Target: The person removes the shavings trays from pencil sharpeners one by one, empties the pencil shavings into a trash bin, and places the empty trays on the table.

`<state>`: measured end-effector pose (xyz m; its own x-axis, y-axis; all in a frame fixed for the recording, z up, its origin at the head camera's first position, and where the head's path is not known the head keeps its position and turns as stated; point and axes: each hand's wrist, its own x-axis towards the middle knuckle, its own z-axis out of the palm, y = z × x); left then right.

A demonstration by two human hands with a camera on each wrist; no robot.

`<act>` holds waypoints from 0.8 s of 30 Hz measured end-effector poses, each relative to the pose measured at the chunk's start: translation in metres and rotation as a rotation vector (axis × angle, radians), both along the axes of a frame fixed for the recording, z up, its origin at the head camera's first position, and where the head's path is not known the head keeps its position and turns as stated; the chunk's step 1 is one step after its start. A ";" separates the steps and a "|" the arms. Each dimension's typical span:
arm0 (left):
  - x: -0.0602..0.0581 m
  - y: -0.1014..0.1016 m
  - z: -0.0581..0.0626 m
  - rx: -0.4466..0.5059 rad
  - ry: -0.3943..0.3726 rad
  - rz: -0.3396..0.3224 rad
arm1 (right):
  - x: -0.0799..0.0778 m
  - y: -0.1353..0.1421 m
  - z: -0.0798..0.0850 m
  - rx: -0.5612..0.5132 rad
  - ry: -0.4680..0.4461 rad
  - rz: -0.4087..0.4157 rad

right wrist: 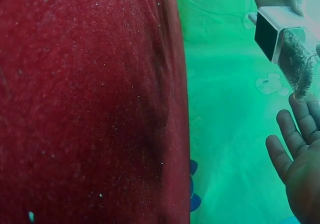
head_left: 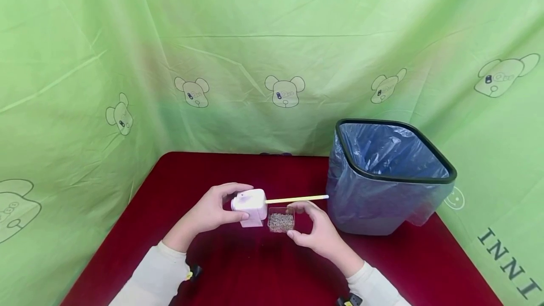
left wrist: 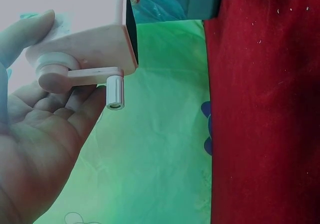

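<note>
Above the surface (head_left: pixel 238 268), the left hand (head_left: pixel 212 208) grips a white sharpener (head_left: pixel 254 199), pencil (head_left: pixel 297 199) pointing right; the right hand (head_left: pixel 319 231) pinches its tray (head_left: pixel 278 210) of shavings (head_left: pixel 280 222), just right. The step seems removing or refitting the tray; next calls for keeping it level.

Head view: bright, diffuse light; small glints on the bin liner (head_left: pixel 382 148). Left wrist: upper left overexposed, crank pencil sharpener (left wrist: pixel 95 19) washed pale; green curtain (left wrist: pixel 155 134) teal-tinted. Right wrist: red tablecloth (right wrist: pixel 80 84) dim, slightly soft, with dark shadow patches; upper right paler.
</note>
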<state>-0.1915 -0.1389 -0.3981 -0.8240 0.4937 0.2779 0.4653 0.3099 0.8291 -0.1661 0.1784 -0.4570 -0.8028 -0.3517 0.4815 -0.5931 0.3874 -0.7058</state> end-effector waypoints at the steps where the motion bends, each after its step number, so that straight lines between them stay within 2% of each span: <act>1: 0.000 0.000 0.000 -0.001 -0.003 0.003 | 0.000 0.000 0.000 -0.003 -0.004 0.002; 24: -0.001 -0.001 -0.002 -0.018 -0.014 0.032 | 0.006 0.000 0.002 -0.026 0.024 0.048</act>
